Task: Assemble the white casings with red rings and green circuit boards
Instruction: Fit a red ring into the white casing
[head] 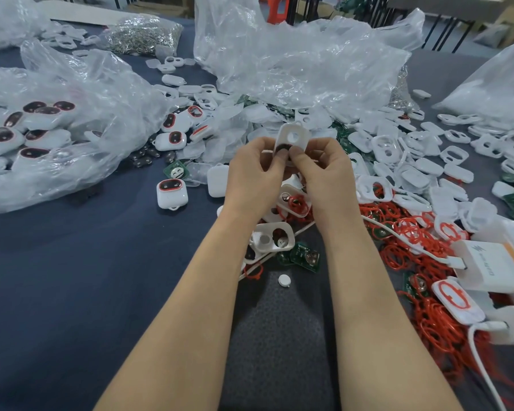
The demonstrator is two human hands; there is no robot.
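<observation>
Both hands hold one white casing [292,137] up above the table's middle. My left hand [254,170] pinches its lower left edge, and my right hand [324,170] pinches its lower right, thumbs meeting over a dark round part in its lower opening. Beneath my wrists lie another white casing [272,240] and green circuit boards [304,258]. A heap of red rings [410,241] spreads to the right. An assembled casing with a red ring [171,193] sits at the left.
Clear plastic bags [294,63] are piled at the back and left, one holding finished units [33,126]. Loose white casings [412,161] cover the right side. White chargers with a cable [493,262] lie at the right edge. A small white button [284,280] lies near my forearms.
</observation>
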